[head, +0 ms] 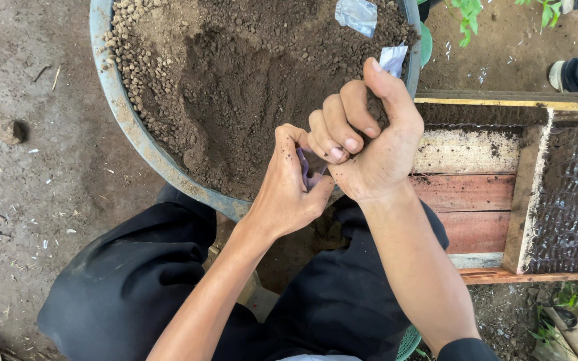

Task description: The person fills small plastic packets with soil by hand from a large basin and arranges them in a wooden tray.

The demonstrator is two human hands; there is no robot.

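Bare dirt ground is lying around a big basin (123, 113) of soil (249, 87), both hands working at its near rim.
Left hand (287, 190) is pinching a small plastic bag (310, 175) shut-fingered; right hand (362, 137), curled with thumb up, is touching the bag just above it, beside a wooden tray (476, 194).

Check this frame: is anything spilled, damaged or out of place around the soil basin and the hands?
Two small clear plastic bags lie loose on the soil: one near the far rim of the basin, another just behind the right hand. The left hand pinches a similar bag. No soil spill is visible.
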